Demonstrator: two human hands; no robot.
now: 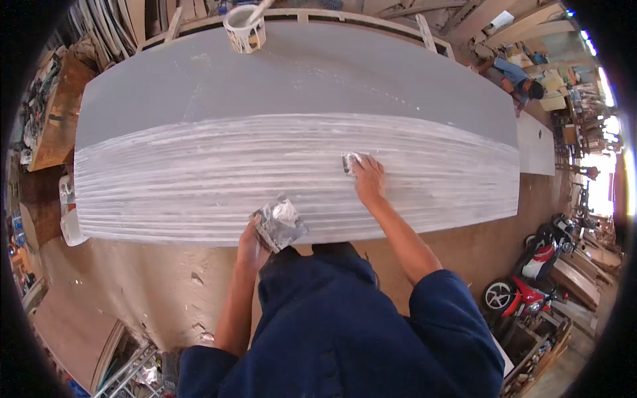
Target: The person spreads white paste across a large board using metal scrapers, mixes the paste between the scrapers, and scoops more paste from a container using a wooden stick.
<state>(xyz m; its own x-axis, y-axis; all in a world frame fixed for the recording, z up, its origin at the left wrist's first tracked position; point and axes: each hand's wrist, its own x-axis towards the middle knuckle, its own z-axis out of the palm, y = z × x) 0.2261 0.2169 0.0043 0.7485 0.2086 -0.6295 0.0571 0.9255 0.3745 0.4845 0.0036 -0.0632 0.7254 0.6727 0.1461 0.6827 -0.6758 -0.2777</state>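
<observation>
A long grey board (298, 79) lies before me, its near half streaked with white filler in lengthwise bands. My left hand (253, 244) grips the edge of a square metal plate (282, 222) that carries a lump of white paste. This plate is held over the board's near edge. Further right, my right hand (369, 178) is closed around a small putty knife (348, 163) smeared with white. The knife is down at the streaked surface, though its edge is partly covered by my fingers.
A paste-stained bucket (244, 33) with a stick in it stands on the board's far edge. Another person (517, 78) bends over a white panel (535, 142) at the right. A red motorcycle (524, 292) is parked at the lower right. Wood sheets (73, 331) lie at the lower left.
</observation>
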